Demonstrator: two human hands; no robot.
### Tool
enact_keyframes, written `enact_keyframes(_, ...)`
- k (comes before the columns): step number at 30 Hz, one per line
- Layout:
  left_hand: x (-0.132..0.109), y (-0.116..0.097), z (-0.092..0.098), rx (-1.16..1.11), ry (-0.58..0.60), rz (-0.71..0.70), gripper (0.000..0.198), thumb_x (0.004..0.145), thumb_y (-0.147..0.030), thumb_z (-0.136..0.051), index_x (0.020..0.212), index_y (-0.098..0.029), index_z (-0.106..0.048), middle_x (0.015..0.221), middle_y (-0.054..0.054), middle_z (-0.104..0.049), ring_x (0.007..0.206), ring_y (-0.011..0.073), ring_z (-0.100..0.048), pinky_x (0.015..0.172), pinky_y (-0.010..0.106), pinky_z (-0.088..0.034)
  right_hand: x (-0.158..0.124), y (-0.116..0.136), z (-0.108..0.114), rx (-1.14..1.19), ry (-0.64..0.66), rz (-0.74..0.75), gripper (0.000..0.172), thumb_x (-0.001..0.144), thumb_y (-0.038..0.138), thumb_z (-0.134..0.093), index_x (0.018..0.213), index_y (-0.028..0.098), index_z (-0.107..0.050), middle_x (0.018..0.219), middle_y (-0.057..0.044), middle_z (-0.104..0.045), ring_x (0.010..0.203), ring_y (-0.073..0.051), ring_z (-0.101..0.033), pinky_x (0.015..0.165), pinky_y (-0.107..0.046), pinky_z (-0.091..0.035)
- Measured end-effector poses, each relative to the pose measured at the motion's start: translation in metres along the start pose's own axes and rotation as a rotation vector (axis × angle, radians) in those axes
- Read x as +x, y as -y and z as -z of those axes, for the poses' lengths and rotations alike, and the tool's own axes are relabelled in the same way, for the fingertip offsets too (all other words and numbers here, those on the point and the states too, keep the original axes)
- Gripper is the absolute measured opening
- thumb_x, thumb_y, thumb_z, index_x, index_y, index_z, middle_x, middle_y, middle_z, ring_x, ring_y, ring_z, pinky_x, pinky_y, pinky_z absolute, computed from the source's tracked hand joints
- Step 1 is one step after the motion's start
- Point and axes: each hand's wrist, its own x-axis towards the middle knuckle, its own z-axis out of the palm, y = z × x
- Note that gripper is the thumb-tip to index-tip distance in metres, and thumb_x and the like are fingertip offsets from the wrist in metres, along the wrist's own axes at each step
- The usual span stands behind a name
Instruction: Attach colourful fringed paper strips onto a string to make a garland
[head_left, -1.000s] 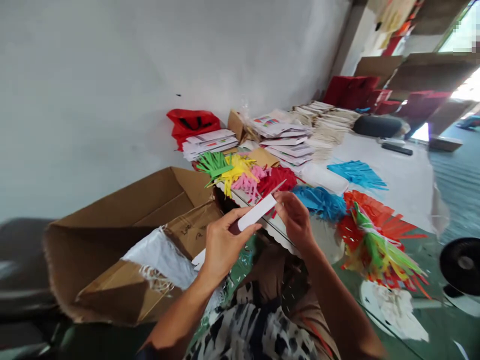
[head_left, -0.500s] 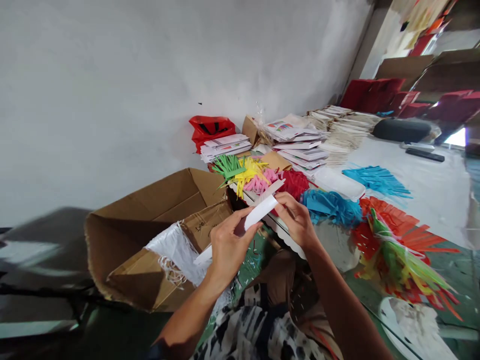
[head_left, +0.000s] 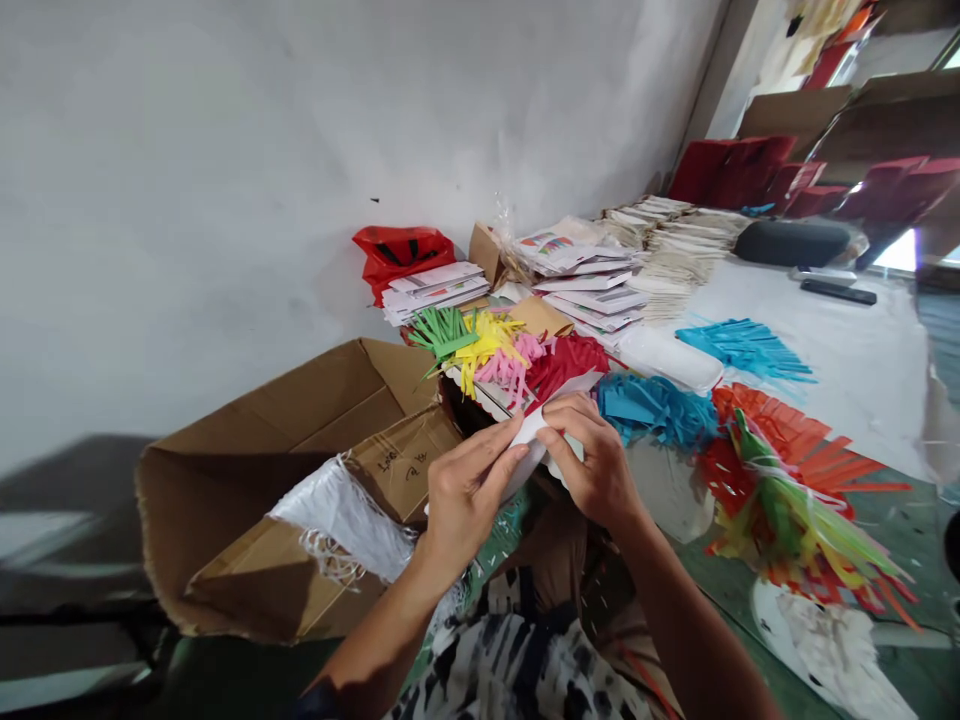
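Note:
Between both hands, over the table's near edge, is a folded strip of white paper (head_left: 530, 428). My left hand (head_left: 471, 485) pinches its left end between thumb and fingers. On the other end, my right hand (head_left: 589, 452) is closed with thumb and fingertips pressed on the paper. Part of the strip is hidden behind the fingers. Just beyond them lie fringed paper bundles: green (head_left: 444, 335), yellow (head_left: 491, 345), pink (head_left: 510, 372) and dark red (head_left: 571, 362). A blue fringed bundle (head_left: 656, 410) sits to the right of my right hand.
An open cardboard box (head_left: 247, 410) stands at left, with white stringy material (head_left: 341, 515) over its flap. Stacked printed packets (head_left: 581, 265) and a red bag (head_left: 401, 262) are by the wall. Orange fringed paper (head_left: 795, 440) hangs at the right edge above a white stool (head_left: 817, 640).
My hands have drawn closer together on the white paper, and my fingers now press over its middle. The view has shifted slightly.

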Motion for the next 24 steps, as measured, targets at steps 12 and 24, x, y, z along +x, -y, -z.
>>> enact_keyframes(12, -0.004, 0.006, -0.020, -0.423, -0.119, 0.550, 0.022, 0.088, -0.038, -0.083, 0.101, -0.021, -0.087, 0.094, 0.005, -0.084, 0.080, 0.0189, -0.077, 0.073, 0.027, -0.061, -0.005, 0.010, -0.004, -0.427, -0.154, -0.005, 0.010, 0.099, 0.025, -0.069, 0.108, 0.023, -0.065, 0.105, -0.006, -0.074, 0.102, -0.024, -0.066, 0.096, -0.042, -0.046)
enact_keyframes(24, -0.008, 0.060, -0.047, -0.171, -0.389, 0.510, 0.031, 0.091, -0.047, -0.073, 0.090, -0.017, -0.078, 0.083, 0.000, -0.073, 0.077, 0.0145, -0.062, 0.072, 0.023, -0.049, -0.082, -0.016, -0.003, -0.053, -0.405, -0.727, 0.035, 0.100, 0.050, -0.065, 0.114, 0.019, -0.071, 0.086, -0.001, -0.072, 0.071, -0.015, -0.065, 0.064, -0.025, -0.052)
